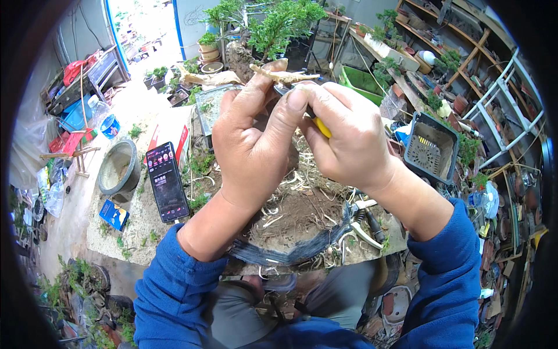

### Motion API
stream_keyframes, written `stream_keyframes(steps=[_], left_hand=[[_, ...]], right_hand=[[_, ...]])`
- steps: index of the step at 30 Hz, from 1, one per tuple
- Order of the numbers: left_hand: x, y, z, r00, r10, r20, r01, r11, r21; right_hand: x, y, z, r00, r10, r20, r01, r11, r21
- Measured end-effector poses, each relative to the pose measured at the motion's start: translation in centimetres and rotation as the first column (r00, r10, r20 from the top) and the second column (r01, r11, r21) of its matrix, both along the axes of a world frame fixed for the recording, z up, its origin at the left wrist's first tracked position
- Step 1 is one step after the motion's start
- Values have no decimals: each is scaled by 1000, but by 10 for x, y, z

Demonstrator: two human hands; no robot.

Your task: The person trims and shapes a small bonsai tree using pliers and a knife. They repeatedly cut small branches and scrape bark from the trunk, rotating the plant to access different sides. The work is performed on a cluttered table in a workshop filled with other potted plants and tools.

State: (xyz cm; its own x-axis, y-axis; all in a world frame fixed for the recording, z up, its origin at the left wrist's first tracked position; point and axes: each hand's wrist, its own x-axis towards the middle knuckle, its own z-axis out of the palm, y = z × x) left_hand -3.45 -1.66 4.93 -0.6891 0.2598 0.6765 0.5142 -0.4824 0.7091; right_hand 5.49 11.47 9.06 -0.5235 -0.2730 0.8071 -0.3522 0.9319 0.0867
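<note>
My left hand (250,131), raised over the table, is closed round a pale, bark-stripped branch (288,76), with its thumb pointing at my right hand. My right hand (351,131) grips a carving tool by its yellow-and-black handle (321,127). A bit of grey metal shows at the wood, between the two thumbs; the shape of its tip is hidden. Another pale length of wood (218,78) sticks out left of my left hand; whether it joins the branch I cannot tell. Below lie thin pale shavings (273,218) on brown soil.
A phone (167,183) lies left, beside a grey round pot (119,168) and a blue packet (114,214). Black rolled cloth (290,253) curves along the near edge, with pliers-like tools (366,227) at its right end. A black plastic basket (431,148) stands right; a leafy bonsai (285,26) rises behind.
</note>
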Motion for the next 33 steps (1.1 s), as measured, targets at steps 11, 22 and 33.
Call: stream_keyframes(steps=[11, 22, 33], left_hand=[[-7, 1, -3, 993, -24, -119, 22, 1000, -22], [-3, 0, -3, 997, -63, -46, 66, 996, 59], [-5, 1, -4, 988, 149, 45, -154, 972, 175]], right_hand=[[2, -15, -27, 990, -140, -29, 138, 989, -50], [8, -23, -29, 976, -210, 51, 213, 976, -55], [12, -33, -29, 979, -147, 138, 171, 969, -179]])
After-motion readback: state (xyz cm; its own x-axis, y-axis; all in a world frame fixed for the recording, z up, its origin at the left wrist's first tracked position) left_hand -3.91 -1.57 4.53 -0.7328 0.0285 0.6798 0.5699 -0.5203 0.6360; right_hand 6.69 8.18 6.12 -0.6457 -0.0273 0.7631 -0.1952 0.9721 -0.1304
